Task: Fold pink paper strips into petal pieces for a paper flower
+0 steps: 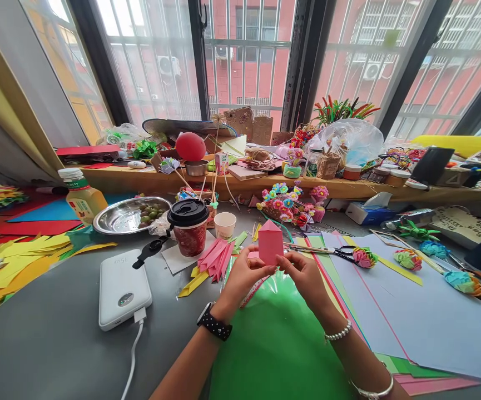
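A folded piece of pink paper [270, 244] with a pointed top is held upright between my two hands. My left hand [246, 273] pinches its lower left edge, and my right hand [302, 273] pinches its lower right corner. Both hands are closed on it, above a glossy green sheet [282, 339]. Just left of them lies a bundle of folded pink strips [216, 259] with some yellow ones. A pair of scissors [327, 251] rests to the right, partly under a paper flower [364, 256].
On the left are a white power bank [119, 289] with a cable, a lidded coffee cup [188, 230], a metal plate [115, 216] and a juice bottle [82, 200]. White paper sheets [390, 311] lie at right. Behind, a cluttered ledge [152, 176] runs below the windows.
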The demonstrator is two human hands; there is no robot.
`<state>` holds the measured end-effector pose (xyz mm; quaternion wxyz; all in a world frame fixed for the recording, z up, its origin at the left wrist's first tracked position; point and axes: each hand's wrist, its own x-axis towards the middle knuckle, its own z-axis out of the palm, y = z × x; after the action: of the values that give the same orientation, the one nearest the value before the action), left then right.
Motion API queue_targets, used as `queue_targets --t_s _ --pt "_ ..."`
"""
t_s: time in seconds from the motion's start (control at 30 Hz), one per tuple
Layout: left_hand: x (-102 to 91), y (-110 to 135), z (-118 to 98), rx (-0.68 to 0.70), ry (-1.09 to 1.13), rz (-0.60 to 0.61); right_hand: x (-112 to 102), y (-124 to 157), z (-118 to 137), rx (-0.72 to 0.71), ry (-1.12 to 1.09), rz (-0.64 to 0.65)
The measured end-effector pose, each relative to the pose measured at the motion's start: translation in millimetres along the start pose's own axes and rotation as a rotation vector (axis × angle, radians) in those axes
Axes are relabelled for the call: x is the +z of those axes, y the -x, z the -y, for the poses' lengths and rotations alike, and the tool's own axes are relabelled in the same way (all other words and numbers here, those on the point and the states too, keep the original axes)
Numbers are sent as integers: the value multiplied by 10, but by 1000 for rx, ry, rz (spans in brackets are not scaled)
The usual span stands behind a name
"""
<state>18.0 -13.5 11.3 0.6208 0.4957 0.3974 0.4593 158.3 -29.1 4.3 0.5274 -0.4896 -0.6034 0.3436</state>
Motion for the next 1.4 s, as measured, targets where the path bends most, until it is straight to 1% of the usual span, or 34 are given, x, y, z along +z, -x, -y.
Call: queue_targets --t_s 0.1,0.3,0.5,0.63,0.77,0.93,1.07,1.13,1.23,1.4 --pt "1 2 -9 7 -20 -1 1 -3 4 17 -20 -4" --pt "8 25 -29 33 -65 11 -5 -4 48 80 -43 67" --pt "-12 22 -11 122 -159 44 -2 0 50 125 -123 43" --pt "-3 16 9 181 -147 48 -1 -5 28 189 -185 43" --pt "18 14 36 163 -109 57 -5 -4 34 176 -189 7" --pt "12 9 42 168 -117 81 -8 5 47 175 -203 32" --pt "9 10 24 161 -72 117 -2 4 37 238 -330 88" --pt "11 10 15 150 -45 130 -1 0 34 266 -375 84" --pt "12 12 6 146 -6 140 -4 -4 37 230 -345 66" --pt "17 23 7 188 -23 126 -8 13 71 128 -238 111"
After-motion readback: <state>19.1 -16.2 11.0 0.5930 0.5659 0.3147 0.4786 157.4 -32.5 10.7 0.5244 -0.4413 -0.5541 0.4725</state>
